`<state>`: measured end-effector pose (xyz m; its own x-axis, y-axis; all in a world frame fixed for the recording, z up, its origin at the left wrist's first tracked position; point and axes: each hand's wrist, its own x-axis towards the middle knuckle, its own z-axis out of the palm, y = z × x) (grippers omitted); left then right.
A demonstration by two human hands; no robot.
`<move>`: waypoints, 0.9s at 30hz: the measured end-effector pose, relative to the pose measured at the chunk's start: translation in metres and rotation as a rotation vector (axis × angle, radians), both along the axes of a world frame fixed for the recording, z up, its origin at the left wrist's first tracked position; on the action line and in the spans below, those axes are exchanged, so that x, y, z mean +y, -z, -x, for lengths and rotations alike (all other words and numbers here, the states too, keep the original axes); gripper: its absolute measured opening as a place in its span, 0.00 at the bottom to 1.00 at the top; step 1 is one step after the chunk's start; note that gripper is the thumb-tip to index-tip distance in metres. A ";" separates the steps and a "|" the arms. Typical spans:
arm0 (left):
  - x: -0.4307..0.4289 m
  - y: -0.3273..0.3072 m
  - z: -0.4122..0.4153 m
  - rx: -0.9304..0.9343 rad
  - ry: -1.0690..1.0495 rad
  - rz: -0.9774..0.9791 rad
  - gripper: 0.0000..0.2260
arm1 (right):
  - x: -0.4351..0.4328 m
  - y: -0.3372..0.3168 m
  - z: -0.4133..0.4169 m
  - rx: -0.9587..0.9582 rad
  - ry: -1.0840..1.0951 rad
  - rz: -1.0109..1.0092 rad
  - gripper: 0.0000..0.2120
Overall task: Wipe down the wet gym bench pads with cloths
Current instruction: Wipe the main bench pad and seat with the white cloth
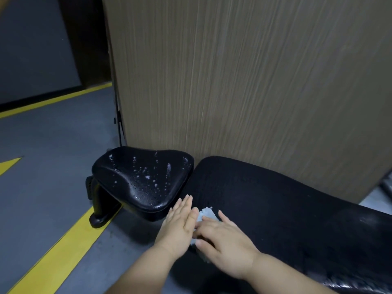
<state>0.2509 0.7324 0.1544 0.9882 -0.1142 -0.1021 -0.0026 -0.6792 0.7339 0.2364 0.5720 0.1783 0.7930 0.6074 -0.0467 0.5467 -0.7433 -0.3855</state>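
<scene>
A black gym bench runs across the lower right. Its long back pad [275, 200] looks mostly dry and matte. The smaller seat pad [142, 177] to the left carries many water droplets. A pale blue cloth [207, 213] lies on the near left end of the long pad. My right hand [224, 240] presses flat on the cloth with fingers spread. My left hand [180, 221] lies flat beside it with straight fingers, touching the cloth's left edge at the pad's end.
A tall wood-grain panel [244, 81] stands right behind the bench. The black seat bracket and foot [99, 209] rest on the grey floor [53, 145] with yellow stripes [63, 247]. A dark metal part [387, 183] shows at the right edge.
</scene>
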 end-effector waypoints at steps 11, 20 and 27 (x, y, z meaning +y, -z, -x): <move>-0.002 0.005 -0.028 -0.002 0.100 -0.258 0.24 | 0.003 0.023 -0.031 -0.080 0.096 0.185 0.30; -0.023 0.014 -0.046 -0.098 0.061 -0.553 0.26 | -0.040 0.021 -0.122 -0.084 0.248 0.284 0.25; -0.027 0.020 -0.058 -0.132 0.077 -0.571 0.32 | -0.065 0.021 -0.193 -0.083 0.388 0.302 0.24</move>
